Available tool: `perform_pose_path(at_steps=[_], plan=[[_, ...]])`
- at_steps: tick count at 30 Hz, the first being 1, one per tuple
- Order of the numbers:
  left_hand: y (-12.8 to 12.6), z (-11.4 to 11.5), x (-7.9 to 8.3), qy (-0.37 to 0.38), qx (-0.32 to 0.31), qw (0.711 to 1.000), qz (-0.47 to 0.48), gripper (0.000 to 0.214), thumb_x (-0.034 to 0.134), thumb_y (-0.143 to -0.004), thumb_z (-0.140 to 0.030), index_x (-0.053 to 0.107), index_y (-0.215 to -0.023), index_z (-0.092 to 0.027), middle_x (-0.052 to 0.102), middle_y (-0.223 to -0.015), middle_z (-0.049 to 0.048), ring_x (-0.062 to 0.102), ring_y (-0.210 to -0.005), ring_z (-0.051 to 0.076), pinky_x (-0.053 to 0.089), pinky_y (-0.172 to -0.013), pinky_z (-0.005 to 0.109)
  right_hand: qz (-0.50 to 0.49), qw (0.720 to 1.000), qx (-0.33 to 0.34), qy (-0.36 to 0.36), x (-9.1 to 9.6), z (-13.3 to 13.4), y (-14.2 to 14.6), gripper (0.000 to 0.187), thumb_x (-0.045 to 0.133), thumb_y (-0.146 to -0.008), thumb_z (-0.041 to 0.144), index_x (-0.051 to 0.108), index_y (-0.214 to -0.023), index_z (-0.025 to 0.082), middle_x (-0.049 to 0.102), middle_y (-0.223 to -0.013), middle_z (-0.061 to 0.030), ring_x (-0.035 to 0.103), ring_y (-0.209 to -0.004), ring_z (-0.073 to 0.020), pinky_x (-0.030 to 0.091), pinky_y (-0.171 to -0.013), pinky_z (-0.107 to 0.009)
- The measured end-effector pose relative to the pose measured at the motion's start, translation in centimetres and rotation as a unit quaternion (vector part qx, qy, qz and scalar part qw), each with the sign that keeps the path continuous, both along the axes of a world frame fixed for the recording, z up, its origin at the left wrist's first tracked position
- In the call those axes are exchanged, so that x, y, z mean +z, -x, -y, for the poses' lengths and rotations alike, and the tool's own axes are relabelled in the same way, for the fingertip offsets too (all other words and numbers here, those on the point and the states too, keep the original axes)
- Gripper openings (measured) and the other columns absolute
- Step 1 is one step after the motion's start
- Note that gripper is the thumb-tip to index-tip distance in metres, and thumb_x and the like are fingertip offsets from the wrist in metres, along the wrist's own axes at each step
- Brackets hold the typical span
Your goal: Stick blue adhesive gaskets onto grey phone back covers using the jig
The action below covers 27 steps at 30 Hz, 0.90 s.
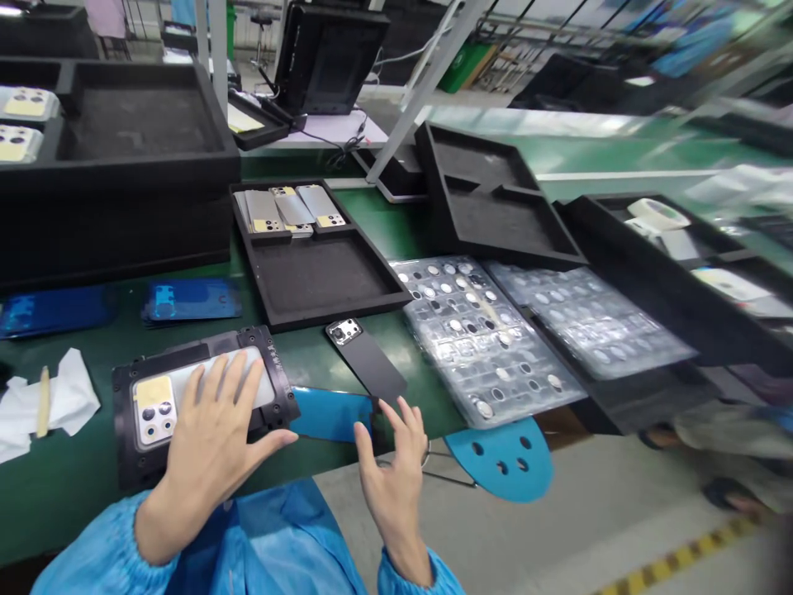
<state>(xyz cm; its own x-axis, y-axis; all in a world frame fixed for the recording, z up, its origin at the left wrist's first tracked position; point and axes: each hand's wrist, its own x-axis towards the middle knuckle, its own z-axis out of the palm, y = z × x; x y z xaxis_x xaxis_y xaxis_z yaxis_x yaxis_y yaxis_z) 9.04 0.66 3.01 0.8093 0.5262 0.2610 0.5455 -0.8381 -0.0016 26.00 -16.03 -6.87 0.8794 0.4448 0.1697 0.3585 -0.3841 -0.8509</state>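
A pale phone back cover [186, 380] with a yellow-backed camera area lies in a black fixture [282, 380] at the front left of the bench. My left hand [214, 421] rests flat on this cover, fingers spread. Beside the fixture, a blue film sheet [328, 413] lies on the green surface. My right hand [396, 471] is at the film's right end, thumb and fingers apart; I cannot tell whether the thumb touches it. Just behind, a dark grey phone back panel [375, 359] with a camera window lies at a slant.
A black tray [334, 277] holds several phone covers at the back. Stacked black trays [111, 215] rise at the left, before blue film sheets [192, 299]. Clear blister trays [489, 347] with round parts are at right. White tissue [74, 392] lies far left; a blue stool [508, 459] stands below.
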Motion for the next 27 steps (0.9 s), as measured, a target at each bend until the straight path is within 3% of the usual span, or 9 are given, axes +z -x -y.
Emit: perform_pose_path(at_steps=[2,6,9,13,17,20,23,27], plan=[[-0.7,0.1,-0.3,0.014,0.021,1.000,0.005,0.078,0.042,-0.095,-0.069,0.055,-0.142,-0.007,0.062,-0.143,0.0174,0.055,-0.129,0.039,0.037,-0.107,0.056,0.027,1.000,0.006,0.005,0.6,0.0,0.0,0.044,0.064,-0.090,0.051,0.065,-0.121,0.019,0.049,-0.150,-0.0191,0.025,-0.152,-0.0412,0.016,-0.117,-0.076],[-1.2,0.5,-0.4,0.018,0.058,0.998,-0.001,0.077,0.041,-0.097,-0.067,0.055,-0.142,-0.007,0.064,-0.141,0.0178,0.057,-0.127,0.040,0.036,-0.107,0.060,0.097,0.993,0.065,0.000,2.9,-0.7,0.8,0.026,0.059,-0.097,0.041,0.069,-0.113,0.022,0.060,-0.140,-0.0153,0.041,-0.146,-0.0380,0.031,-0.114,-0.073],[-0.4,0.9,0.0,-0.015,0.030,0.999,-0.001,0.068,0.035,-0.102,-0.058,0.054,-0.142,-0.007,0.063,-0.143,0.0181,0.056,-0.131,0.039,0.035,-0.109,0.058,0.150,0.980,0.124,-0.038,5.1,-2.1,1.9,0.018,0.060,-0.098,0.028,0.068,-0.113,0.024,0.066,-0.133,-0.0122,0.050,-0.140,-0.0334,0.037,-0.113,-0.068],[2.1,2.1,0.5,-0.079,-0.013,0.997,0.008,0.057,0.034,-0.105,-0.044,0.054,-0.142,-0.004,0.062,-0.143,0.0209,0.058,-0.131,0.036,0.027,-0.116,0.054,0.214,0.943,0.241,-0.081,7.6,-5.9,3.1,0.022,0.058,-0.097,0.018,0.066,-0.117,0.025,0.072,-0.126,-0.0097,0.061,-0.131,-0.0284,0.041,-0.115,-0.061],[4.0,3.1,-0.2,-0.106,-0.009,0.994,0.000,0.060,0.035,-0.104,-0.046,0.058,-0.136,0.000,0.066,-0.136,0.0230,0.064,-0.123,0.037,0.031,-0.114,0.049,0.258,0.886,0.384,0.024,9.3,-10.7,3.6,0.029,0.054,-0.100,0.025,0.064,-0.127,0.017,0.064,-0.141,-0.0175,0.051,-0.141,-0.0356,0.038,-0.116,-0.065],[4.4,2.9,-0.9,-0.106,-0.007,0.994,-0.003,0.059,0.039,-0.103,-0.047,0.055,-0.142,-0.006,0.066,-0.136,0.0218,0.065,-0.123,0.036,0.039,-0.108,0.046,0.288,0.842,0.441,0.120,9.8,-13.1,3.7,0.039,0.054,-0.101,0.029,0.061,-0.134,0.010,0.054,-0.151,-0.0229,0.042,-0.147,-0.0413,0.035,-0.115,-0.071],[4.6,2.0,-1.3,-0.091,-0.012,0.995,0.040,0.054,0.047,-0.102,-0.043,0.053,-0.147,-0.015,0.068,-0.136,0.0169,0.067,-0.120,0.032,0.044,-0.106,0.041,0.279,0.829,0.464,0.136,10.0,-14.2,3.5,0.040,0.052,-0.102,0.028,0.058,-0.136,0.009,0.051,-0.153,-0.0244,0.041,-0.148,-0.0394,0.032,-0.117,-0.070],[5.1,1.7,-1.7,-0.083,-0.031,0.988,0.125,0.046,0.060,-0.096,-0.030,0.059,-0.141,-0.018,0.069,-0.132,0.0160,0.067,-0.119,0.030,0.041,-0.113,0.042,0.264,0.822,0.489,0.122,10.4,-15.2,3.0,0.027,0.053,-0.103,0.025,0.064,-0.122,0.011,0.051,-0.154,-0.0219,0.039,-0.150,-0.0330,0.032,-0.121,-0.062]])
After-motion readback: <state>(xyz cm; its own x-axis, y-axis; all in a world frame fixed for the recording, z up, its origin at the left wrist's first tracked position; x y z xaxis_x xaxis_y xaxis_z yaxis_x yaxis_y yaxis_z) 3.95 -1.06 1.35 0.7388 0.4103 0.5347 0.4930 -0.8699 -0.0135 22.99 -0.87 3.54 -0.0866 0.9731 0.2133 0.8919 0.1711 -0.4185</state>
